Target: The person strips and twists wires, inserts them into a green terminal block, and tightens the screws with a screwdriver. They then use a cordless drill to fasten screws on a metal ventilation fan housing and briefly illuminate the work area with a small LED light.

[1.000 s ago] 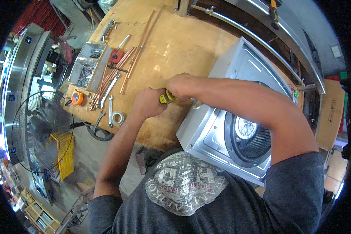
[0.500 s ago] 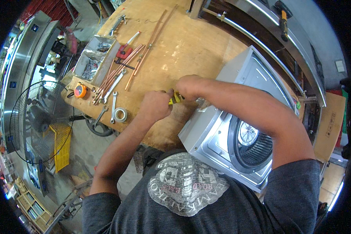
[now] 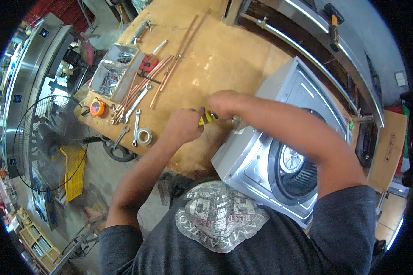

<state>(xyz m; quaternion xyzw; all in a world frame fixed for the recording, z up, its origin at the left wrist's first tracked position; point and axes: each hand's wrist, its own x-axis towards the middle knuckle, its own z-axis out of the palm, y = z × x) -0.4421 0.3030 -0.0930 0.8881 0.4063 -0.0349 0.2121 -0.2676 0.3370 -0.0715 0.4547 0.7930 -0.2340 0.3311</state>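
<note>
Yellow tool at frame centre, above the wooden tabletop, mostly covered by fingers, exact kind unclear. Left hand wrapped round it, thumb along the top. Right hand just beside, fingers curled inward; can't tell if it pinches anything, grip side hidden. Right forearm crosses over a grey metal housing with a round black blower wheel, right of centre. Left of the hands: tape roll, flat on the tabletop near the edge, combination wrench just beside it. Further upper left: copper tubes in a bundle, red clamp-like tool, orange tape measure, parts box with small metal pieces. Far left, black fan; upper right, hammer.
</note>
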